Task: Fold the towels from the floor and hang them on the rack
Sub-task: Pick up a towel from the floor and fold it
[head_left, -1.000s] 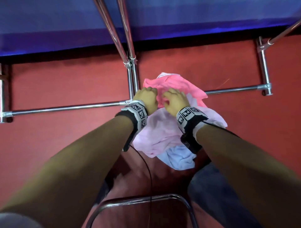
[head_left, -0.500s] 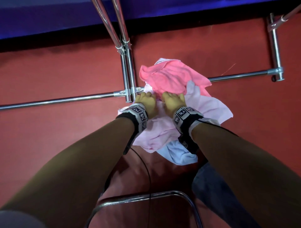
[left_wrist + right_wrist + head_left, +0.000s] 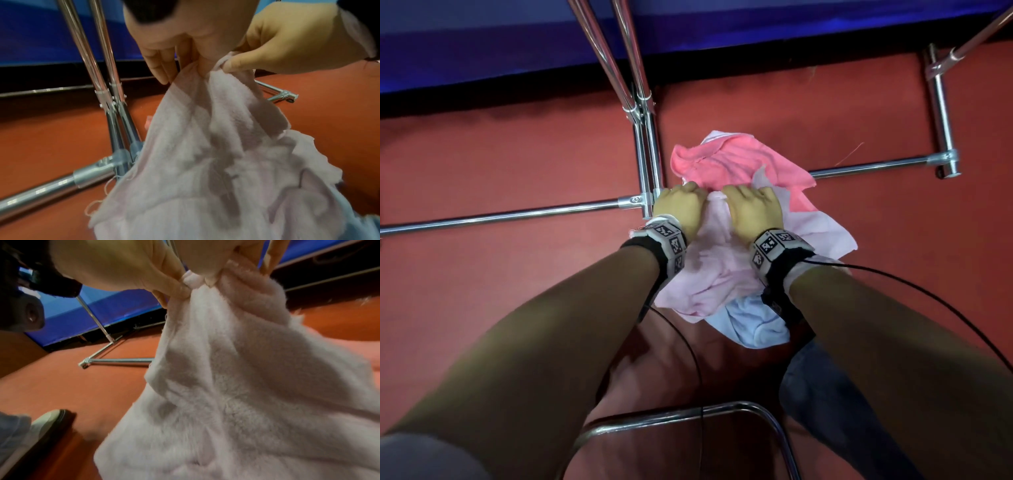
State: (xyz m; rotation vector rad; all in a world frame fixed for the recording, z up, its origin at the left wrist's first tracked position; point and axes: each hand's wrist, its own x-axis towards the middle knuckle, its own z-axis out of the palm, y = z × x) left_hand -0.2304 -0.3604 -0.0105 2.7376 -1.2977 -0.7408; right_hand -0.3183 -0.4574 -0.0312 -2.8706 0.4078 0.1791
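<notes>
Nearest to the person, the light blue towel (image 3: 751,322) lies on the red floor (image 3: 500,164), partly under the pale pink towel (image 3: 709,274). A second ago both hands rested higher on the heap, on the bright pink cloth. Now they have come back toward the person and both hold the pale pink towel along one edge. The left hand (image 3: 679,209) has its grip pinching this edge between thumb and fingers (image 3: 160,68), and the right hand (image 3: 753,209) pinches a small bunch of the same edge (the two grips almost touch each other). In the wrist views the cloth hangs down from the fingers, so its upper part is already raised from the heap, while the lower part seems to lie on the other towels.

I judge that one towel is now chosen and the lifting begins; the folding is not yet started, and nothing hangs on the rack (image 3: 643,161).

Behind the hands the bright pink towel (image 3: 722,164) lies against the base bars of the rack. The top rails of the rack are cut off by the frame, so I cannot tell if anything is there. The corners of the pale pink towel are hidden in the folds.
</notes>
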